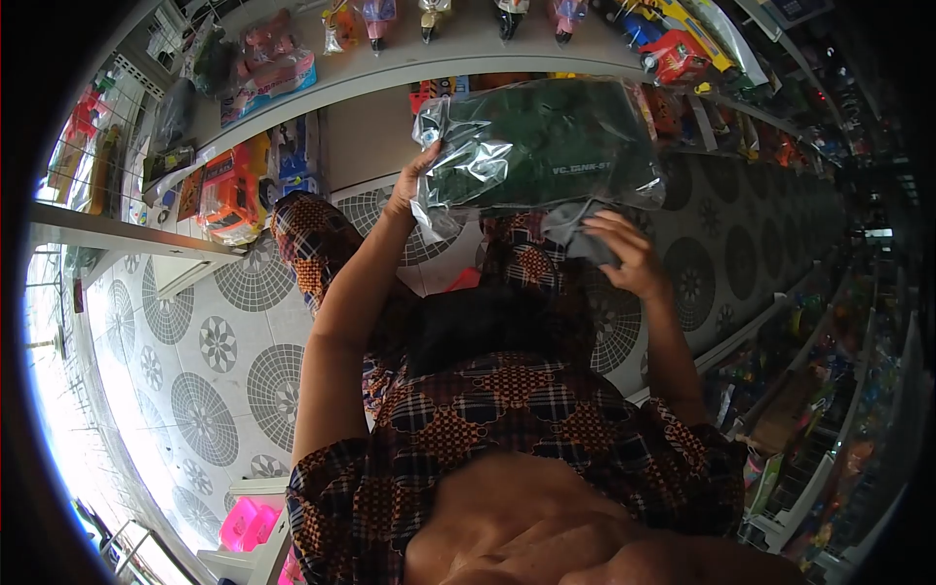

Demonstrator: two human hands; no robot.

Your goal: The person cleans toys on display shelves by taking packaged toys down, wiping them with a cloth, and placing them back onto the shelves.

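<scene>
A dark green toy tank in a clear plastic bag (546,146) is held up in front of the shelves, with white lettering near its lower right. My left hand (417,177) grips the bag's left end, its fingers partly hidden by the shiny plastic. Just under the bag's lower right edge, a grey cloth (577,230) is bunched in my right hand (629,255), whose fingers are curled over it. Whether the cloth touches the bag I cannot tell.
A shelf (390,76) ahead carries bagged figures and a red and yellow toy truck (678,57). An orange toy vehicle (232,195) sits on the lower left shelf. Toy-filled racks (809,390) line the right. Pink containers (249,525) stand lower left on the patterned floor's side.
</scene>
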